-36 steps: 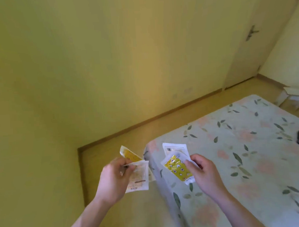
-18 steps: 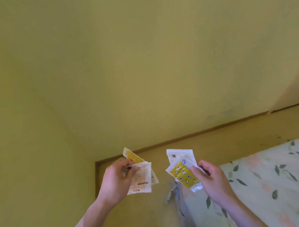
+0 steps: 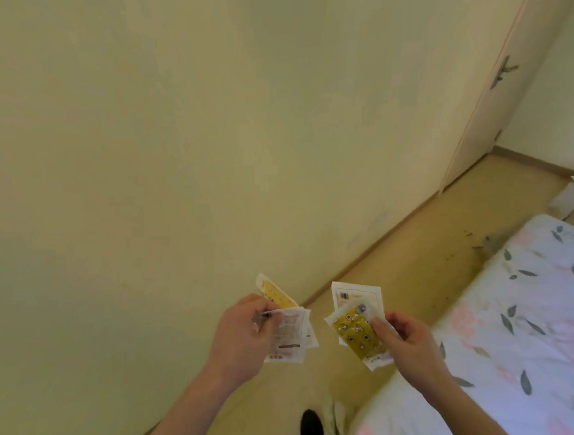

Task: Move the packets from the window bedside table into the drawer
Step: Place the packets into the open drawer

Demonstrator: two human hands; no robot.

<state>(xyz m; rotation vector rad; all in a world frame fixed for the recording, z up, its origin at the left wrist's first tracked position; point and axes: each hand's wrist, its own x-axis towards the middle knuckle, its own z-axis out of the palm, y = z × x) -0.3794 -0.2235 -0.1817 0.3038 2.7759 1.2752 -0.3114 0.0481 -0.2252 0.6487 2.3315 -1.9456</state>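
Note:
My left hand (image 3: 240,342) grips a small fan of packets (image 3: 289,335): a white printed one in front and a yellow one sticking up behind it. My right hand (image 3: 408,347) holds two more packets (image 3: 358,329), a yellow patterned one over a white one. Both hands are raised in front of me above the floor, a short gap between them. No bedside table or drawer is in view.
A plain yellowish wall (image 3: 177,140) fills the left and top. A bed with a leaf-and-flower sheet (image 3: 514,322) lies at the lower right. A strip of wooden floor (image 3: 412,261) runs between them toward a closed door (image 3: 519,75). A dark shoe (image 3: 312,425) shows at the bottom.
The view has swung back to the right, so the door and more of the bed show again. Both hands keep their packets and stay in about the same pose.

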